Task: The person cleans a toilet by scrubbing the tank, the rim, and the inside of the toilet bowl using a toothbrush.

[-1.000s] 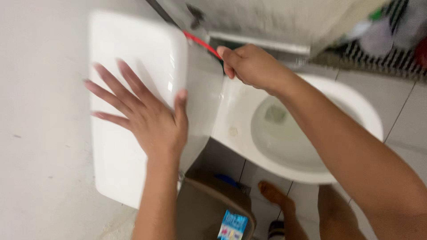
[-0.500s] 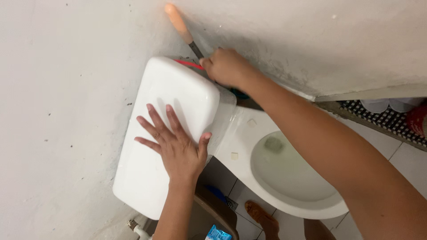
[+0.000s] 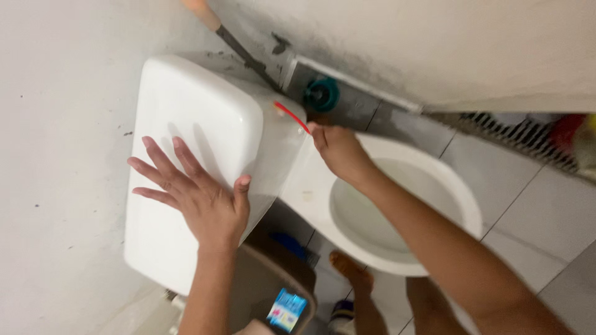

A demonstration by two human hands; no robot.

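The right hand is closing its grip narrowly on the lower end of a thin red strip — fingertips pinching it just where the toilet tank is meeting the bowl. The strip is running its long axis up and to the left from the fingers, lying against the tank's upper corner. The right forearm is stretching in from the lower right, crossing over the toilet bowl, wrist nearly straight.

The left hand is lying flat and wide open on the white tank lid, holding nothing — fingers spreading toward the wall, thumb hooking over the lid's near edge. Its forearm is coming up from the bottom of the view. The lid's long axis is running from upper right to lower left along the wall.

Behind the tank a dark rod with an orange handle is leaning against the white wall, slanting down toward a teal round fitting on the floor. A brown bin with a small blue packet is sitting below the tank. Bare feet are standing on the pale tiled floor, and a grated drain strip is running along the far wall.
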